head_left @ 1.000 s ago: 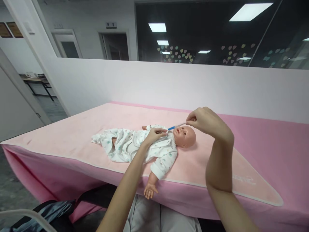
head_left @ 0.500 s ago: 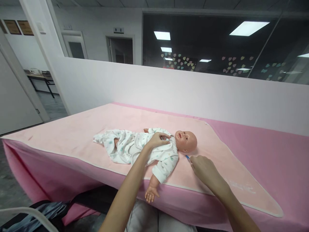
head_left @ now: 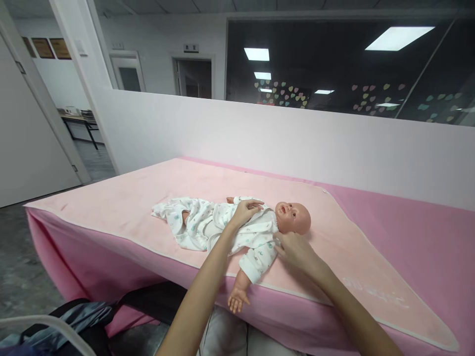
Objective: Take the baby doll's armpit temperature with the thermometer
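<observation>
A baby doll [head_left: 241, 227] lies on its back on the pink mat, its bald head [head_left: 297, 217] to the right. It wears a white suit with small green prints. My left hand [head_left: 247, 212] rests on the doll's chest, fingers stretched out towards its collar. Close beside the doll's neck and near shoulder is my right hand [head_left: 295, 247], with fingers curled in at the collar. Whatever those fingers hold is hidden from view. The doll's near arm [head_left: 239, 294] hangs out over the front edge of the table.
The light pink mat [head_left: 122, 198] covers much of the table, over a darker pink cloth [head_left: 419, 232]. Behind the table runs a low white wall [head_left: 260, 133]. At the lower left are a curved white bar [head_left: 48, 321] and dark fabric [head_left: 77, 321].
My right hand has moved left and up, from the mat to the doll's collar. The blue-tipped thing in it no longer shows. My left fingers have straightened over the chest. The camera view shifted slightly.
</observation>
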`<action>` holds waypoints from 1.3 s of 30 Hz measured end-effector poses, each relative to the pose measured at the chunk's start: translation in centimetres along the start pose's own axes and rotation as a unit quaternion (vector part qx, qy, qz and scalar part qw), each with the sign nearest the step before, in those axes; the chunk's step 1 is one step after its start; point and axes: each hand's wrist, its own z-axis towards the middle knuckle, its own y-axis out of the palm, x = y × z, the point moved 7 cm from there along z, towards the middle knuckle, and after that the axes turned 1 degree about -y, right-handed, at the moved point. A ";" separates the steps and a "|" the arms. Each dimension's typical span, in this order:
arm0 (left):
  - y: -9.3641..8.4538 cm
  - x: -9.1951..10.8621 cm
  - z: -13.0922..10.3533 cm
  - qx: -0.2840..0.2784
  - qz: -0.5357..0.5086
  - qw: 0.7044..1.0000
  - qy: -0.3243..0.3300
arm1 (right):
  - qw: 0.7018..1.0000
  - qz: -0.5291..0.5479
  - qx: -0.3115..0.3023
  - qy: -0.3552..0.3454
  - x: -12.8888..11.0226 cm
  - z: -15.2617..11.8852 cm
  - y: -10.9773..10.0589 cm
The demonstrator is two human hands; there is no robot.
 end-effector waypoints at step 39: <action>1.1 1.0 -0.4 -0.100 -0.057 0.993 -0.009 | 0.843 0.307 0.442 -0.021 1.7 5.1 0.8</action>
